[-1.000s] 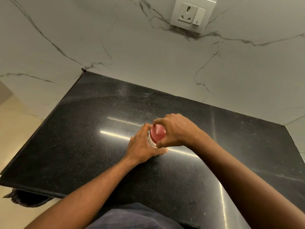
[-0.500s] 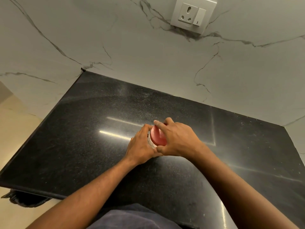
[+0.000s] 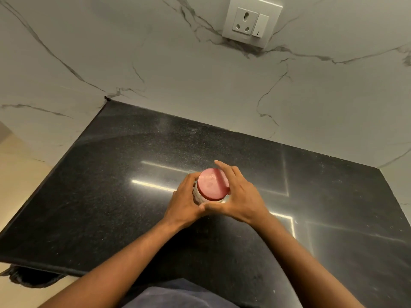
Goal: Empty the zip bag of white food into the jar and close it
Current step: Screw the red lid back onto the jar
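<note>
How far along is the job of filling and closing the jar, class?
Looks done: white food shows through the jar wall and the red lid sits on top; no zip bag is in view. In hand: left hand steadies the jar, right hand cups the lid. Left: whether the lid is fully tight cannot be told.

Head cam looks fwd and steeply down, close over countertop (image 3: 115, 196).

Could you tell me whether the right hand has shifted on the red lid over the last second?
Yes. The right hand has rotated around the round red lid: its fingers, earlier draped over the lid's top, now reach toward the white wall socket, uncovering the lid.
</note>
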### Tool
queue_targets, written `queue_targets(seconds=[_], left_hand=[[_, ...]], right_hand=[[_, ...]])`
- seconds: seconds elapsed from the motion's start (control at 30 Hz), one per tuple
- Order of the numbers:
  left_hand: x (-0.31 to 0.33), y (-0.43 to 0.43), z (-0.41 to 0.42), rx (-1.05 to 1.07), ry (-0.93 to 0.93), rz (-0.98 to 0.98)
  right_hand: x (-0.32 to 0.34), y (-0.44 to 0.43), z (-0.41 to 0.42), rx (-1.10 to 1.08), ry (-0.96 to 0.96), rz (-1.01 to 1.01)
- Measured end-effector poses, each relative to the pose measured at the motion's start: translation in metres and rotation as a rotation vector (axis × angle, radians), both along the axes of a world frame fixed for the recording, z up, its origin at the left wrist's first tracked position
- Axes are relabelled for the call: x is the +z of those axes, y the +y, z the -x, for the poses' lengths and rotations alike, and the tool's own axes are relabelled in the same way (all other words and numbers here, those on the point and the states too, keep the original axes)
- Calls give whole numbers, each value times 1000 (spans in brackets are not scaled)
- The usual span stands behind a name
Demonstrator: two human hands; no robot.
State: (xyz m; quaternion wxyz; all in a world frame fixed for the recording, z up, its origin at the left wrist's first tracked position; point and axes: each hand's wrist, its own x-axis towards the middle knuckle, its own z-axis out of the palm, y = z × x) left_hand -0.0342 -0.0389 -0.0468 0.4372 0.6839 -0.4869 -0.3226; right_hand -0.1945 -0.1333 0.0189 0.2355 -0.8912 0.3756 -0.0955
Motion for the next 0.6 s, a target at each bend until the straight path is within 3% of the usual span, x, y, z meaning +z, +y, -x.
queue_targets(seconds=[0.13, 0.3, 0.6], left_hand=[[-12, 16, -3, 35, 69, -15], [-11, 22, -9, 51, 55, -23], [16, 2, -62, 96, 43, 1]], right_hand=[[-32, 28, 10, -193, -168, -141], [-64, 50, -4, -341, -516, -339], [-53, 16, -58, -298, -574, -353]])
